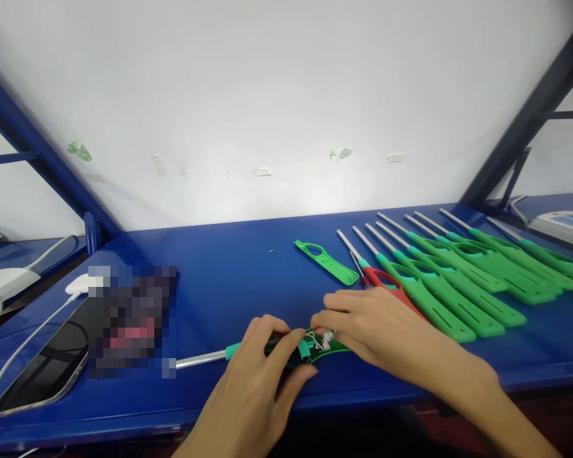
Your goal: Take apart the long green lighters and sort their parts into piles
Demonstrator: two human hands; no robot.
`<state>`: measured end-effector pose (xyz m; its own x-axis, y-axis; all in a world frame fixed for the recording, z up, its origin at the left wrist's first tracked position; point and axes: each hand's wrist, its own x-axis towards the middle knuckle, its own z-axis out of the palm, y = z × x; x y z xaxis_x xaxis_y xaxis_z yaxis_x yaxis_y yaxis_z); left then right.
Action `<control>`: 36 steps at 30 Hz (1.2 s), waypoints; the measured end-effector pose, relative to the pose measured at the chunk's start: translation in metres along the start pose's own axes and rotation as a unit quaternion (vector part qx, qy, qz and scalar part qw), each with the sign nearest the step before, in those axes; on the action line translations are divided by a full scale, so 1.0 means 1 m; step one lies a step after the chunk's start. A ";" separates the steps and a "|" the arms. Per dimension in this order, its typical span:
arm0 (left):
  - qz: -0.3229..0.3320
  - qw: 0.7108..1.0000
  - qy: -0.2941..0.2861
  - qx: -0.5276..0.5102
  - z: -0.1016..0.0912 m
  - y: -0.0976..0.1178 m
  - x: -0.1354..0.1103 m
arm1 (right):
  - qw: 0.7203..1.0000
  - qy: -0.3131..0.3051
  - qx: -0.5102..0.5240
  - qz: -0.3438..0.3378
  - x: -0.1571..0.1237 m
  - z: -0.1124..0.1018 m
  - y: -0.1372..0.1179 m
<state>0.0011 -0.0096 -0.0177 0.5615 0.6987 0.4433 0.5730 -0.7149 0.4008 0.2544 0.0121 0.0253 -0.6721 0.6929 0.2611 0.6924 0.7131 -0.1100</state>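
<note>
A long-necked gas lighter lies at the table's front edge, its metal tube pointing left and its green handle open. White wires and a small whitish part show inside the handle. My left hand is wrapped round the handle near the teal collar, thumb and fingers closed on it. With bent fingers pressed together, my right hand grips the whitish part at the handle's other end; its fingertips partly hide it. A loose green handle half, inner side up, lies beyond my hands.
Several green lighters lie in a row at the right, with one red-handled lighter at their left end. A phone, white charger and cable are at the left, beside a pixelated area. Blue frame posts flank the white wall.
</note>
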 end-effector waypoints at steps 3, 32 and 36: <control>-0.003 1.000 0.001 -0.006 -0.001 -0.001 0.001 | 1.000 -0.004 0.009 -0.003 0.001 0.000 -0.001; 0.018 0.999 0.023 0.021 -0.003 0.001 0.001 | 0.996 0.014 0.078 0.042 0.001 -0.003 0.000; 0.023 0.999 0.025 0.023 -0.002 0.000 0.001 | 0.998 0.028 0.051 0.026 0.003 -0.002 0.000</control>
<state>0.0000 -0.0092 -0.0154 0.5582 0.6622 0.4998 0.5750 -0.7431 0.3423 0.2527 0.0135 0.0278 -0.6187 0.7238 0.3055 0.6934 0.6859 -0.2209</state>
